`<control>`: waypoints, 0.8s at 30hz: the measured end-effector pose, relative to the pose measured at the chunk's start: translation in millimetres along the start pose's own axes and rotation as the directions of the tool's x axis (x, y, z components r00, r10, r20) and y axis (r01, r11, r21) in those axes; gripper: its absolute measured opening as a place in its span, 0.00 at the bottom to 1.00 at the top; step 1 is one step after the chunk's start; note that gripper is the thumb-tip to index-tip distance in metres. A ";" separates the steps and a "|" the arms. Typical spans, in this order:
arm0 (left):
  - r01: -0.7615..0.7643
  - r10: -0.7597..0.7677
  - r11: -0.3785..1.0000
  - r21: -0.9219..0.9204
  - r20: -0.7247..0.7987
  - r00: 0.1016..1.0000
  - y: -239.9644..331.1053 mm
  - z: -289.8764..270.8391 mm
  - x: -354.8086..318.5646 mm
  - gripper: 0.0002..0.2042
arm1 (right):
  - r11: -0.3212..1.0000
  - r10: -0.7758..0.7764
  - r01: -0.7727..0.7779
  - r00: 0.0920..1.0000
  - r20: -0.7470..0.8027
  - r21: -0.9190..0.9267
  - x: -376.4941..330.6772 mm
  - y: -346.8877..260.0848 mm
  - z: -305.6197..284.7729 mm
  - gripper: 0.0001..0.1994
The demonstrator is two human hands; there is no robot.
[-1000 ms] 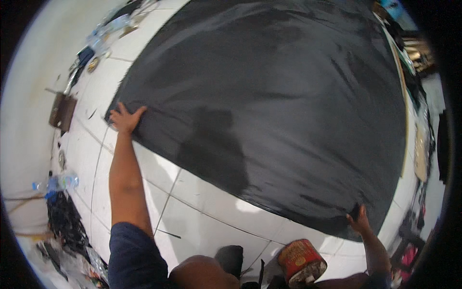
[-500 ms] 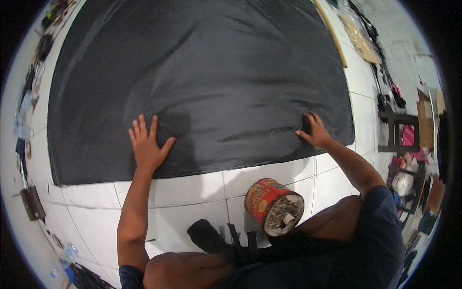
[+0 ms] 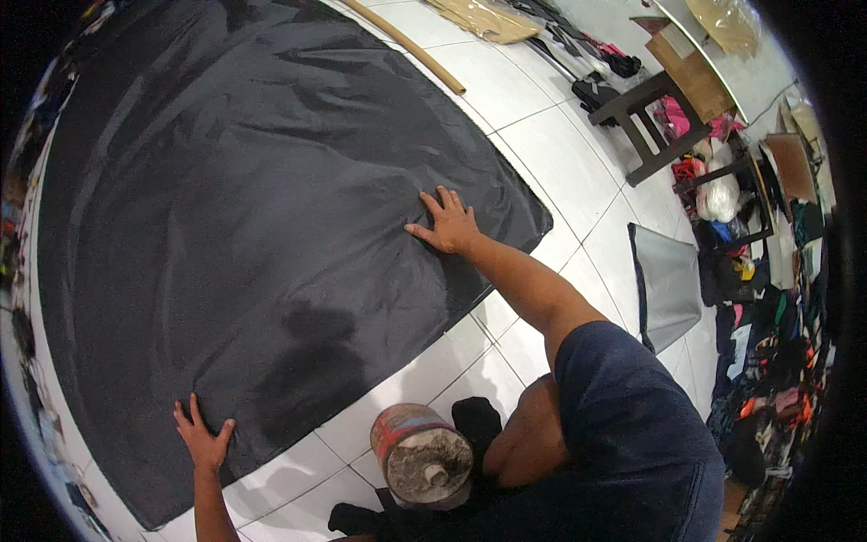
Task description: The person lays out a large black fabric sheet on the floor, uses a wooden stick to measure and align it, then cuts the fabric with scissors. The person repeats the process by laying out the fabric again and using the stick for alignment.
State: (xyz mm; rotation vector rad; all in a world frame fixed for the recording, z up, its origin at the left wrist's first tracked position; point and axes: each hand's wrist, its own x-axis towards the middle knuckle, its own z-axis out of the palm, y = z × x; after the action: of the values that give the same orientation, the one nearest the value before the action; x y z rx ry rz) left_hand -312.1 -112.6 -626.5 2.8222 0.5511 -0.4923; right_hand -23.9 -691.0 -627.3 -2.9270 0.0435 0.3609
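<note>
Both hands now sit farther apart on the black fabric sheet (image 3: pixel 244 208), which lies spread over the white tiled floor (image 3: pixel 560 154). Left hand (image 3: pixel 203 435) presses flat near the sheet's lower edge, fingers spread; right hand (image 3: pixel 447 224) has shifted up toward the right corner, fingers splayed. A red-labelled tape roll (image 3: pixel 420 456) stands by the knee; a dark stool (image 3: pixel 646 122) and clutter line the right side.

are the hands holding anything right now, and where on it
Nothing is gripped. The left hand lies flat on the black fabric sheet near its near edge; the right hand presses flat on it, near the right corner.
</note>
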 end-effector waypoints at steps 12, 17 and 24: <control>-0.062 0.084 0.989 -0.133 0.162 0.983 -10.7 -5.4 43.4 0.68 | 0.988 -0.060 0.088 0.975 -0.215 0.125 50.5 122.2 -16.2 0.43; 0.074 -0.040 0.987 -0.141 0.231 0.972 42.4 -28.0 28.1 0.67 | 0.991 -0.123 0.135 0.933 -0.337 0.013 45.9 142.2 -25.2 0.38; 0.031 -0.026 0.999 -0.020 0.213 0.977 56.1 -38.8 41.9 0.61 | 0.928 -0.270 0.328 0.919 -0.289 0.178 -44.7 68.5 -42.0 0.21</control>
State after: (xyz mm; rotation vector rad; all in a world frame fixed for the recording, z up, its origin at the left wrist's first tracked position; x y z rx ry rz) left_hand -242.3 -139.1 -597.5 2.6973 0.5503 -0.7770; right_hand -60.8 -766.0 -589.1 -2.6778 -0.3075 -0.0744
